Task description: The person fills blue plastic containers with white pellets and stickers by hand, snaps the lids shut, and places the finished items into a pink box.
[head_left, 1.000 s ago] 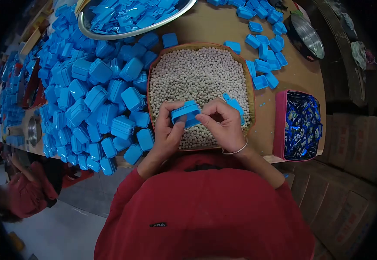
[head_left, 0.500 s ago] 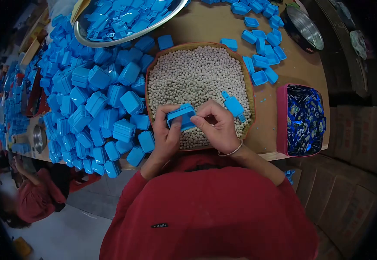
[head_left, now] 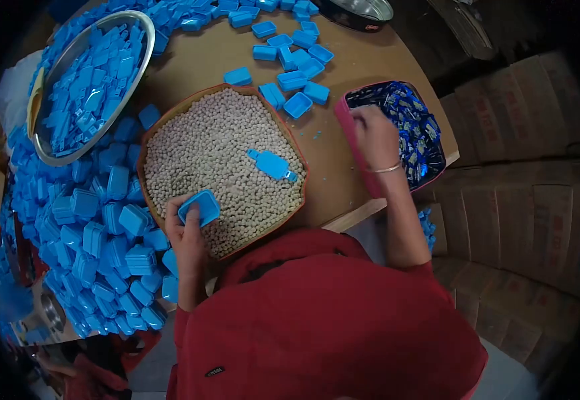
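My left hand (head_left: 186, 237) is closed around a small blue plastic box (head_left: 208, 203), its open side up, thumb inside it. It is held over the near left part of a tray (head_left: 144, 177) full of pale round beads (head_left: 210, 140). A flat blue lid piece (head_left: 273, 165) with tabs lies on the beads. My right hand (head_left: 378, 141), fingers curled, is at the left side of a pink-rimmed container (head_left: 351, 137) of shiny blue packets (head_left: 416, 127). Whether anything is between those fingers is hidden.
Closed blue boxes (head_left: 133, 220) are heaped left of the tray. A metal basin (head_left: 146, 50) with flat blue pieces stands at the far left. Open blue boxes (head_left: 298, 105) lie behind the tray, near a dark round pan (head_left: 370, 8). Cartons (head_left: 503, 220) are stacked at right.
My right hand has left the blue box and moved right to the packet container. My left hand keeps the box, now with its open side up. The view has turned right.
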`<state>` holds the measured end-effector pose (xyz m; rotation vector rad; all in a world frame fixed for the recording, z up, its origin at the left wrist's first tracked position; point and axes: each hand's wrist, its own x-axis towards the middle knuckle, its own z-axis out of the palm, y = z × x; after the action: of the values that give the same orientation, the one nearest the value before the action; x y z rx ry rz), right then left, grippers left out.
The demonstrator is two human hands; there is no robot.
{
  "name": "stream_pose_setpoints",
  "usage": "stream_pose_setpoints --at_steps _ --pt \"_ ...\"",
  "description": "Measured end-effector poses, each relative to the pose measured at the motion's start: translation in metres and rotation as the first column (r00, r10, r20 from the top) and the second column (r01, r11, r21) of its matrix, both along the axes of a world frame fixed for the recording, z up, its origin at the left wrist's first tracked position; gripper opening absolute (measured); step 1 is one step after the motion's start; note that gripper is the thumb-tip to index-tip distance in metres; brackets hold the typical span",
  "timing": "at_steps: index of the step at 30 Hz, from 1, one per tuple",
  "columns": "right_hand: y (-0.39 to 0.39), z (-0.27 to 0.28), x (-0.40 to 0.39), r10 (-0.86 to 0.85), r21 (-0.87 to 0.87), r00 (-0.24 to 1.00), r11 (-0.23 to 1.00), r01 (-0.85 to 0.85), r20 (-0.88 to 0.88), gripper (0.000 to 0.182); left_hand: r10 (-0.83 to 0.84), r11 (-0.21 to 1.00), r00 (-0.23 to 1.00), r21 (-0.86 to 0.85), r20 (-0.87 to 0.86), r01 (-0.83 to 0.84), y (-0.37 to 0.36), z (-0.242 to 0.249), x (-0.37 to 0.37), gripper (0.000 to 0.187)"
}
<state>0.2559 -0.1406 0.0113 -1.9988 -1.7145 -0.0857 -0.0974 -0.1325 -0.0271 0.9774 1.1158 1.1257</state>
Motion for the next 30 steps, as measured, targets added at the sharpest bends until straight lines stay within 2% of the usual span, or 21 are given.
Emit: stream_pose_setpoints --at_steps 1,2,4,6,8,9,12,13,15,19,22,23,25,26,28,30 --pt "-0.005 -0.014 0.036 -0.082 0.025 0.978 0.997 0.078 0.193 0.017 -0.023 0.999 1.0 -0.038 0.017 0.024 0.0 0.001 0.0 0.017" --pt "-0.01 -0.018 0.053 -0.066 -0.026 0.997 0.997 0.067 0.03 0.018 -0.053 0.996 0.998 -0.075 0.021 0.055 0.002 0.003 -0.001 0.018" --pt "-0.012 -0.016 0.062 -0.07 -0.134 0.992 0.989 0.055 -0.105 0.019 -0.094 0.984 0.995 -0.151 0.029 0.097 0.005 0.007 -0.001 0.02" --pt "-0.013 -0.007 0.059 -0.064 -0.218 0.996 0.975 0.05 -0.056 0.018 -0.095 0.987 0.995 -0.129 0.018 0.096 0.005 0.003 -0.004 0.024" --pt "-0.013 -0.005 0.058 -0.086 -0.162 0.995 0.984 0.077 -0.047 0.016 -0.058 0.991 0.998 -0.117 0.02 0.06 0.002 0.002 -0.003 0.026" --pt "-0.013 -0.005 0.061 -0.059 -0.095 0.998 0.994 0.057 -0.01 0.015 -0.111 0.985 0.992 -0.125 0.053 0.116 0.002 -0.001 -0.008 0.023" --pt "-0.017 -0.001 0.071 -0.093 -0.1 0.992 0.991 0.084 -0.084 0.013 -0.098 0.986 0.993 -0.127 0.067 0.106 0.002 0.004 -0.006 0.023" --pt "-0.019 -0.007 0.079 -0.036 -0.086 0.998 0.996 0.031 -0.061 0.015 -0.079 0.988 0.995 -0.131 0.067 0.087 0.003 0.001 -0.005 0.022" --pt "-0.023 -0.001 0.074 -0.021 -0.283 0.992 0.959 -0.016 -0.127 0.018 -0.089 0.987 0.994 -0.13 0.056 0.096 0.004 0.005 -0.004 0.022" --pt "-0.029 0.003 0.066 -0.042 -0.335 0.989 0.942 -0.008 -0.14 0.02 -0.109 0.984 0.991 -0.13 0.08 0.119 0.005 -0.002 -0.007 0.026" --pt "-0.029 0.014 0.061 -0.13 -0.025 0.982 0.991 0.128 -0.135 0.019 -0.095 0.985 0.992 -0.134 0.082 0.105 0.004 0.002 -0.006 0.025" --pt "-0.027 0.026 0.051 -0.169 0.005 0.972 0.985 0.172 -0.162 0.016 -0.099 0.985 0.992 -0.137 0.078 0.109 0.004 0.003 -0.005 0.025" --pt "-0.016 0.029 0.032 -0.032 0.074 0.845 0.994 0.084 -0.534 0.015 -0.097 0.984 0.993 -0.146 0.064 0.106 0.005 0.003 -0.004 0.025" --pt "-0.009 0.029 0.019 0.053 0.068 0.779 0.998 -0.013 -0.624 0.015 -0.116 0.983 0.993 -0.142 0.004 0.116 0.005 0.003 -0.006 0.025" --pt "0.012 0.006 -0.011 0.164 0.065 0.681 0.984 -0.168 -0.713 0.014 -0.115 0.981 0.993 -0.157 0.008 0.115 0.005 0.003 -0.006 0.025" --pt "0.028 -0.009 -0.041 0.2 0.075 0.704 0.976 -0.205 -0.681 0.013 -0.1 0.98 0.995 -0.171 -0.009 0.097 0.005 0.008 -0.004 0.024"
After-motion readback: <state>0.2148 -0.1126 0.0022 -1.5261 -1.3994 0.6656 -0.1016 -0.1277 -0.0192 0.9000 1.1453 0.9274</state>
